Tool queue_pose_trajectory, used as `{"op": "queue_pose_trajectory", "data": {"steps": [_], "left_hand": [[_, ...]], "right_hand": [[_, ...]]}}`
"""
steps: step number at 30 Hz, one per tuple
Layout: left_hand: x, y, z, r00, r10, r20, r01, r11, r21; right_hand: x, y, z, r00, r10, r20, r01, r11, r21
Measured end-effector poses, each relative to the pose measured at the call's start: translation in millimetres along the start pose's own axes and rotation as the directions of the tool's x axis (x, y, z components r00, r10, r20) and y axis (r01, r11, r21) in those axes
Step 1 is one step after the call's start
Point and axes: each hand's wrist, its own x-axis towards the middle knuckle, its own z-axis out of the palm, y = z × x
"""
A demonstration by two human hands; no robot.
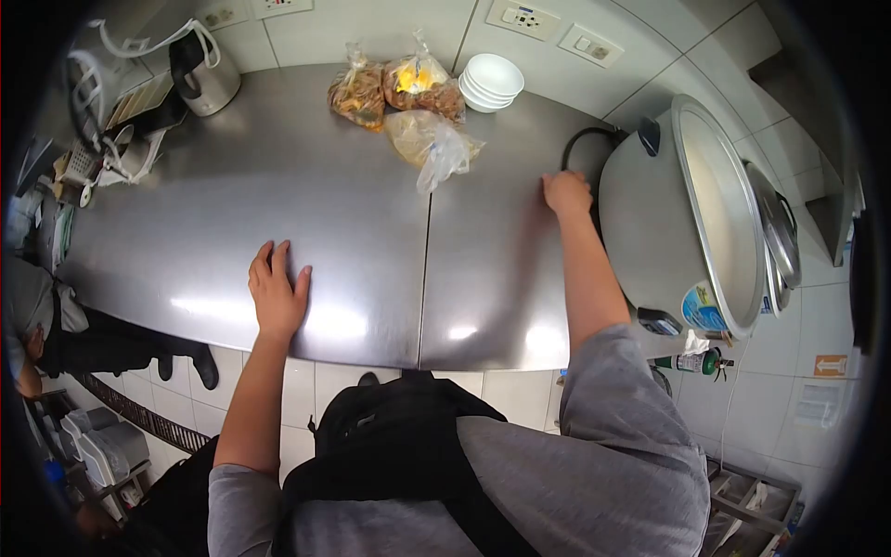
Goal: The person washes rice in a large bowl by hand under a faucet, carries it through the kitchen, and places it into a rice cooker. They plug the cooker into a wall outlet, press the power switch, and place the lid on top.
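Observation:
My left hand rests on the steel table near its front edge, fingers stretched out and nothing in them. Farther right and forward, my right hand is closed at the end of a thick black cord. That cord curves back toward the wall behind a large grey pot-like cooker. The cooker stands right beside my right hand, uncovered, with pale contents visible inside. Left of that hand, a knotted clear bag of light-coloured food lies on the table.
Two bags of brown food, one at the left and one with yellow pieces, sit behind it. Stacked white bowls stand near the wall sockets. An electric kettle occupies the back left. Another person's dark trousers show at lower left.

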Motion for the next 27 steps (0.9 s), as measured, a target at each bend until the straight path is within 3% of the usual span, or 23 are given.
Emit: {"op": "queue_pose_trajectory", "data": {"steps": [1,3,4,6,8,10,11,12,13,15,17,18,19,20,22,23,25,27], "left_hand": [[1.7,2.0,5.6,1.0,0.008,-0.017,-0.006,0.996,0.091],[5.6,3.0,7.5,1.0,-0.028,0.005,0.028,0.995,0.095],[5.1,2.8,6.8,0.998,-0.054,0.022,0.052,0.993,0.108],[7.5,4.4,6.1,0.998,-0.063,0.03,0.059,0.992,0.113],[9.1,5.1,5.4,0.997,-0.067,0.027,0.064,0.992,0.111],[11.4,6.3,2.9,0.997,-0.073,0.035,0.069,0.991,0.112],[12.3,7.3,2.7,0.995,-0.083,0.047,0.077,0.991,0.106],[12.8,8.1,2.7,0.995,-0.091,0.048,0.085,0.99,0.11],[13.4,7.5,3.0,0.995,-0.089,0.048,0.084,0.99,0.11],[12.8,6.6,4.2,0.995,-0.09,0.052,0.083,0.989,0.122],[13.0,7.4,3.6,0.994,-0.091,0.056,0.084,0.989,0.12],[13.6,7.5,3.4,0.994,-0.093,0.064,0.085,0.989,0.117],[13.8,7.4,3.2,0.994,-0.09,0.064,0.082,0.99,0.118],[13.8,7.1,3.1,0.994,-0.086,0.062,0.078,0.99,0.118],[13.6,7.0,3.4,0.994,-0.085,0.061,0.078,0.99,0.116],[13.8,7.1,3.0,0.994,-0.089,0.066,0.081,0.991,0.108],[12.9,7.3,2.7,0.993,-0.093,0.076,0.085,0.991,0.101],[13.2,7.8,2.6,0.994,-0.09,0.068,0.083,0.992,0.097]], "right_hand": [[3.0,-15.0,3.2,1.0,0.002,0.002,-0.002,1.0,-0.004],[11.0,-39.4,9.8,0.96,-0.279,0.001,0.276,0.951,0.136],[14.1,-48.5,10.4,0.958,-0.285,0.013,0.281,0.951,0.13],[21.8,-65.3,4.8,0.89,-0.438,-0.126,0.455,0.834,0.312],[42.6,-48.5,-8.5,0.86,-0.344,-0.378,0.456,0.85,0.264],[73.3,-10.2,12.8,0.827,-0.101,-0.553,0.15,0.988,0.043],[64.6,-5.9,-6.3,0.943,0.141,-0.301,-0.097,0.983,0.156],[84.9,23.3,29.5,0.963,0.038,-0.267,-0.042,0.999,-0.01],[87.2,20.9,41.9,0.963,0.039,-0.267,-0.043,0.999,-0.008],[83.9,5.5,57.0,0.977,0.18,-0.113,-0.154,0.966,0.209],[76.0,-5.4,42.8,0.985,0.149,-0.083,-0.125,0.96,0.249],[74.1,-3.2,44.3,0.955,-0.022,-0.294,0.124,0.935,0.333],[73.3,-1.9,46.1,0.849,-0.162,-0.503,0.374,0.857,0.355],[74.9,-1.9,47.4,0.849,-0.16,-0.503,0.373,0.857,0.356],[81.1,-3.3,50.0,0.731,0.252,-0.634,0.293,0.723,0.626],[86.8,-1.9,51.8,0.733,0.248,-0.634,0.295,0.724,0.624],[102.5,8.0,54.6,0.873,0.232,-0.43,0.062,0.82,0.569],[135.9,22.1,55.8,0.908,0.209,-0.363,0.01,0.855,0.518]]}}
